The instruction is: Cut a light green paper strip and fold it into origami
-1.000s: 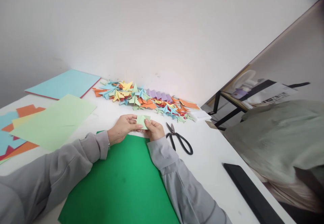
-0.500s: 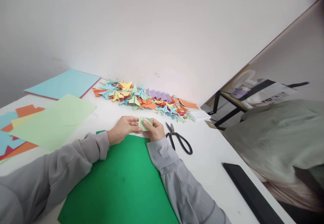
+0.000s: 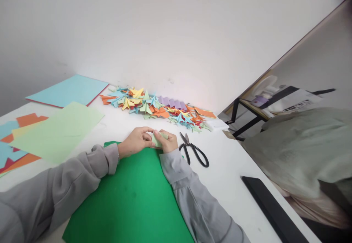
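Observation:
Between both hands is a small piece of light green paper (image 3: 157, 140), partly covered by fingers. My left hand (image 3: 136, 141) pinches its left side between thumb and fingers. My right hand (image 3: 167, 141) grips the other side, its thumb lying over the paper's face. Both hands hover at the far edge of a large green sheet (image 3: 129, 191). Just right of my right hand lie black-handled scissors (image 3: 194, 150), blades slightly apart. Beyond the hands stretches a pile of small folded paper shapes (image 3: 148, 105) in several colours.
To the left are a large light green sheet (image 3: 62, 129), coloured paper scraps (image 3: 30, 120) and a blue sheet (image 3: 68, 91) by the wall. A black bar (image 3: 272, 210) lies along the table's right edge. Another person's sleeve (image 3: 305, 147) shows at the far right.
The light green paper has tilted and shifted slightly right and down. My left fingers have moved along it to its upper edge, close to my right thumb. Everything else stays in place.

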